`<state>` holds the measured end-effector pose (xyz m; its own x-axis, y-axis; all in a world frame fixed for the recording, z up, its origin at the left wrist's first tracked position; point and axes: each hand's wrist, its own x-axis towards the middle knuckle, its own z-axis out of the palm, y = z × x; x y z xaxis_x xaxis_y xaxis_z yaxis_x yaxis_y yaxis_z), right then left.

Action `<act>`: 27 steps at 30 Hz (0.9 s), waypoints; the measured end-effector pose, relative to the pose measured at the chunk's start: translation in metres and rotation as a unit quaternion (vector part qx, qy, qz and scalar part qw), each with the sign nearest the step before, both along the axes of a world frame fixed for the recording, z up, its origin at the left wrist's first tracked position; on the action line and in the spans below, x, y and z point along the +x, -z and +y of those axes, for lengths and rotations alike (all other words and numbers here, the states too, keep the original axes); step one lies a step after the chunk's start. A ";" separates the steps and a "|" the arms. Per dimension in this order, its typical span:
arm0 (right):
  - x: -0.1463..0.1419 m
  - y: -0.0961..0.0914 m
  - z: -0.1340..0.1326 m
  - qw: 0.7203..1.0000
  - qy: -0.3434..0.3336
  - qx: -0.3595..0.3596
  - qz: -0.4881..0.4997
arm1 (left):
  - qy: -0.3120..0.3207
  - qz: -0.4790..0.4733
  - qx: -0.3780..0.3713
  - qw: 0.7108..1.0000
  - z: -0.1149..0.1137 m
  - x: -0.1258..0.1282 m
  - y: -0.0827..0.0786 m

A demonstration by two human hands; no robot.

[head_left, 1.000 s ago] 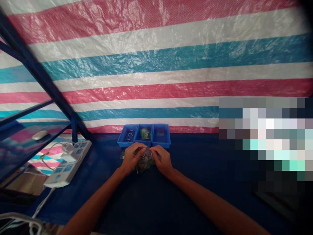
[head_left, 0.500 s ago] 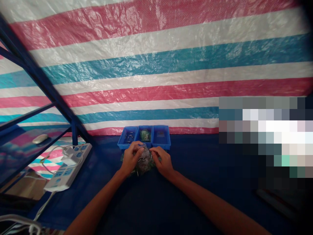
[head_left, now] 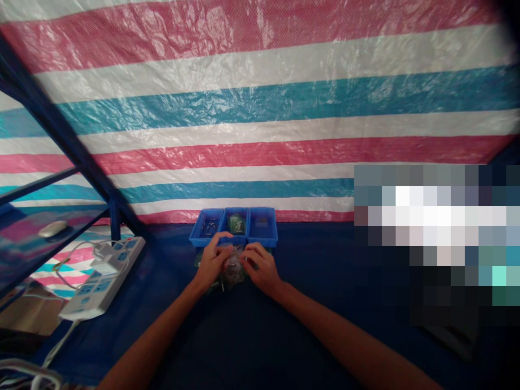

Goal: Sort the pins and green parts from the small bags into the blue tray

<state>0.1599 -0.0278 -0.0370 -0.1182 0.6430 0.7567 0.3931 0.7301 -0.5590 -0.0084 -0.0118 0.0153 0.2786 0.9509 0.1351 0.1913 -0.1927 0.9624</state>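
Observation:
My left hand (head_left: 212,262) and my right hand (head_left: 260,266) meet over a small clear plastic bag (head_left: 233,269) of little metal parts on the dark blue table (head_left: 252,336). Both hands pinch the bag's top, fingers curled. Just behind them stand three joined blue bins (head_left: 234,225): the left one holds small metal pieces, the middle one something green, the right one a dark item. A flat greenish thing lies under the bag, mostly hidden.
A white power strip (head_left: 99,276) with a plugged-in adapter and cables lies at the left. A blue metal frame (head_left: 60,135) and a glass shelf with a white mouse (head_left: 52,228) stand far left. A striped tarpaulin (head_left: 260,108) backs the table.
The view has shifted slightly, so the scene sits further left. My hands have stayed on the bag, with the fingers working at its top.

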 end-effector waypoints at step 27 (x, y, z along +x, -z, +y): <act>0.002 -0.005 0.001 0.996 0.033 -0.062 0.062 | -0.029 0.216 0.376 0.900 0.002 -0.006 0.006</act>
<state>0.1622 -0.0271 -0.0324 0.0165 0.7355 0.6773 0.3604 0.6275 -0.6902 -0.0148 -0.0102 0.0095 0.4122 0.6500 0.6384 0.5476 -0.7368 0.3967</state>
